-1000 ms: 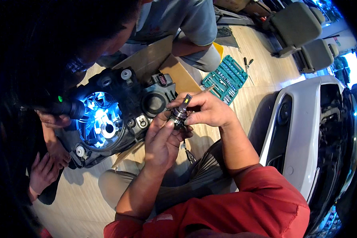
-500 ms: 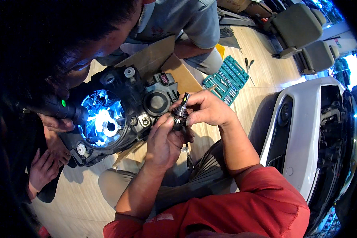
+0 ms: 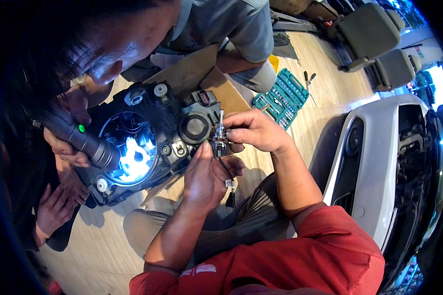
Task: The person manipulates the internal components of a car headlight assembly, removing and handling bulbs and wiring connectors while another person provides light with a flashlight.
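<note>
An LED headlight bulb point(image 3: 220, 132) stands nearly upright, its slim tip pointing away from me. My right hand point(image 3: 258, 132) is closed on it, thumb and fingers pinching its collar from the right. Around the lower end of the bulb curls my left hand point(image 3: 204, 179), thumb along the left side and fingers bent behind the cable. That black cable point(image 3: 225, 168) hangs from the bulb, with a white tag and a dark connector point(image 3: 230, 199) at its end. Just left lies a black headlight housing point(image 3: 170, 118), its round rear opening lit inside.
A co-worker's hand holds a lit black flashlight point(image 3: 83, 142) over the housing. Another person crouches beyond an open cardboard box point(image 3: 226, 91). A green socket set point(image 3: 283, 96) and screwdrivers point(image 3: 308, 81) lie on the floor. To the right is a white car bumper point(image 3: 369, 172).
The bulb has turned more upright in my fingers, and its base and cable show more. My left fingers have loosened slightly. The co-worker's flashlight has moved right and down over the opening.
</note>
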The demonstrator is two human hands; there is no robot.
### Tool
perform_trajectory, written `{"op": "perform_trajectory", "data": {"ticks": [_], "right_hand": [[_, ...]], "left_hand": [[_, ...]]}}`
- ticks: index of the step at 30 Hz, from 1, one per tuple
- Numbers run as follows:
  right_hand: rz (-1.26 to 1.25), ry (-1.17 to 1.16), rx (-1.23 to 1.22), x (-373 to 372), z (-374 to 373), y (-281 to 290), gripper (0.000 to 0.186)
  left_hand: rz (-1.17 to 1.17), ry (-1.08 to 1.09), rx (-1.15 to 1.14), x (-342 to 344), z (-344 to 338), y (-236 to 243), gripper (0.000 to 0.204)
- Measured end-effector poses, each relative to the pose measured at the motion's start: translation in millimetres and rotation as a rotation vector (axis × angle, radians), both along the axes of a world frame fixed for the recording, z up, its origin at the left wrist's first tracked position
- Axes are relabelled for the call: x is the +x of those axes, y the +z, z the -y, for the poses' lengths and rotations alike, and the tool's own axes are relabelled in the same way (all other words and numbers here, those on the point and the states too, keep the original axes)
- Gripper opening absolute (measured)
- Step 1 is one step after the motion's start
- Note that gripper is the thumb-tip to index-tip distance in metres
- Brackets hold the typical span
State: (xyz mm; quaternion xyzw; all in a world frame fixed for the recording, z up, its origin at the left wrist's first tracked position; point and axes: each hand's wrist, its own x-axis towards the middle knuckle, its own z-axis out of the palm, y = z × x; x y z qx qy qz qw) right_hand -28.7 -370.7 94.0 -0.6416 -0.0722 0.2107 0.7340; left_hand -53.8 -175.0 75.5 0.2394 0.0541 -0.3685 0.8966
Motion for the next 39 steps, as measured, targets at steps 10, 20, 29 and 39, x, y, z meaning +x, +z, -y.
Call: {"op": "perform_trajectory", "data": {"ticks": [10, 20, 29, 39], "right_hand": [[0.163, -0.042, -0.119, -0.3, -2.3, 6.2, 0.034], [0.496, -0.052, -0.42, 1.5, -9.8, 18.5, 0.043], [0.638, -0.093, -0.43, 0.8, -12.7, 18.5, 0.037], [0.739, -0.129, -0.499, -2.3, -16.4, 22.8, 0.034]], "left_hand": [[0.123, 0.041, -0.072, 0.0, 3.1, -8.4, 0.044], [0.225, 0.111, -0.05, 0.8, 8.3, -11.6, 0.047], [0.274, 0.149, -0.044, 0.3, 9.7, -8.2, 0.043], [0.248, 0.239, -0.034, -3.9, 11.2, -11.9, 0.035]]}}
